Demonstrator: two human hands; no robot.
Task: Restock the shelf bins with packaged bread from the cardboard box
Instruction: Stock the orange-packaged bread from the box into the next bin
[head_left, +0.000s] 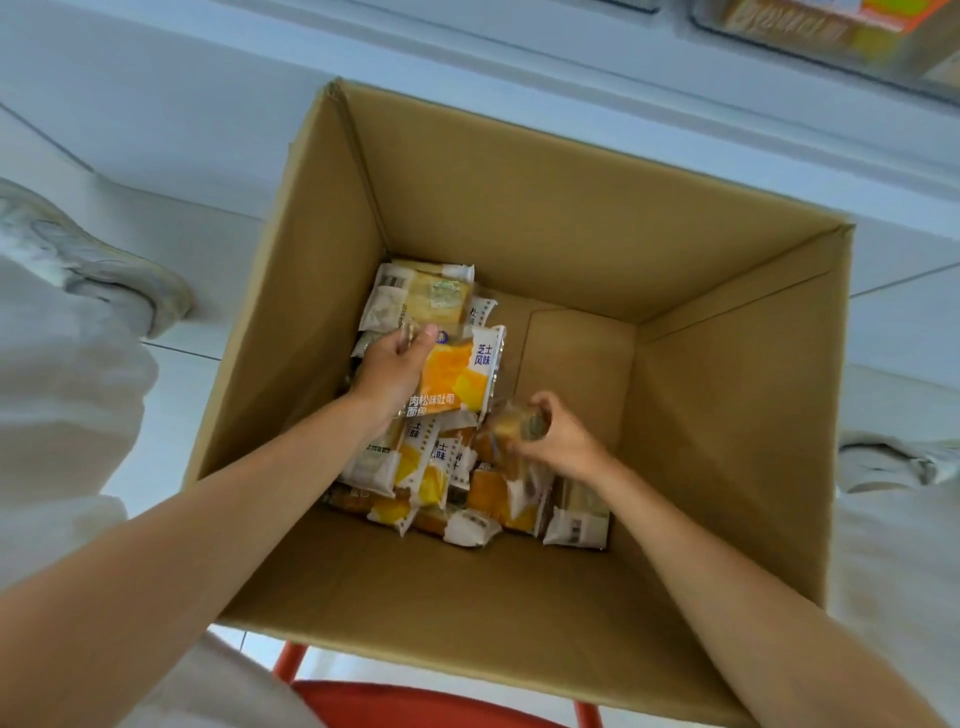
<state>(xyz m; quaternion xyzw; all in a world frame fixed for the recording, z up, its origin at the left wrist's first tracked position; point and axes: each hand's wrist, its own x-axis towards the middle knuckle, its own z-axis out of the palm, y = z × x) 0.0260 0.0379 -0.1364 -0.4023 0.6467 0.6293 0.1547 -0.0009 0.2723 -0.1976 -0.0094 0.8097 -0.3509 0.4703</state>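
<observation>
While deep in the cardboard box (519, 208), L hand (389, 369): curled round a stack of bread pkts (452, 379), mid-frame.
R hand (563, 441): pinching one pkt (511, 423), just right of centre.
Tip: lift straight, clear box walls, then shelf bin (810, 39) upper right.

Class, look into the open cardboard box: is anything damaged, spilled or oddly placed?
Nothing looks damaged. The yellow-and-white plastic bread packets lie jumbled in a loose heap, not stacked, at the left of the brown cardboard box.
</observation>
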